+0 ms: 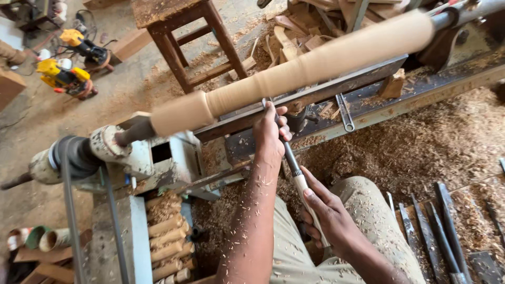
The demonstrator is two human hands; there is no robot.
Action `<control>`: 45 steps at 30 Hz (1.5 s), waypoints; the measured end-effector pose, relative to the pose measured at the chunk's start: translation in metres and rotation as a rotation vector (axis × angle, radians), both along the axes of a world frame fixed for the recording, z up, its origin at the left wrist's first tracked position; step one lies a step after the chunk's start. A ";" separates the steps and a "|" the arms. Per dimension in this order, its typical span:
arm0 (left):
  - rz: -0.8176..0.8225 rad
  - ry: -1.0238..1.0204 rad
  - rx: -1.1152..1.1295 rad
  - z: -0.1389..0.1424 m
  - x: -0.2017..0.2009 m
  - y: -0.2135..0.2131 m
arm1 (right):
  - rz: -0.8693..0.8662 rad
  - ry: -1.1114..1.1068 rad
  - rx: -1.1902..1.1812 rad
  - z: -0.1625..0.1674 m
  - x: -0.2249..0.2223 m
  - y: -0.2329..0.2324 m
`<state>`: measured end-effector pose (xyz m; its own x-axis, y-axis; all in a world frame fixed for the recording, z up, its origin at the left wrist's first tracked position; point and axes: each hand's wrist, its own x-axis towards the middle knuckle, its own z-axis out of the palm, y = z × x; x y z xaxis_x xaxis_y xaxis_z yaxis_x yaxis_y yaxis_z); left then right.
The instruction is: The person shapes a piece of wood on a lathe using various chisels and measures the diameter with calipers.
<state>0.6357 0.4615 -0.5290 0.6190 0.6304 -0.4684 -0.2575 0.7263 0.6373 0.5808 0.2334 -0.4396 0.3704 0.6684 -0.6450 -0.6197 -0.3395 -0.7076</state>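
A long pale wooden spindle is mounted on a lathe and looks blurred as if spinning. My left hand grips the metal shaft of a turning chisel where it rests on the tool rest, with the tip at the spindle. My right hand is closed round the chisel's pale wooden handle, lower down by my knee. Wood chips cling to both forearms.
Several other chisels lie at the right on shavings. Turned wooden pieces are stacked beside the lathe's headstock. A wooden stool and yellow power tools stand on the floor beyond. Scrap wood is piled at the back.
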 end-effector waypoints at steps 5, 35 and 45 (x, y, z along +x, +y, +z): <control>-0.003 0.131 -0.032 0.000 0.017 0.009 | -0.078 0.062 0.001 0.008 0.003 0.012; -0.070 0.230 0.012 0.013 0.093 -0.029 | -0.249 -0.125 -0.100 0.001 0.044 -0.003; -0.056 0.142 0.073 0.012 0.119 -0.049 | -0.291 -0.111 -0.078 -0.009 0.060 -0.018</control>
<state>0.7545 0.4126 -0.5172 0.5855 0.6319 -0.5079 -0.1215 0.6878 0.7157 0.6413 0.2155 -0.4489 0.6096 0.4741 -0.6353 -0.6194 -0.2151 -0.7550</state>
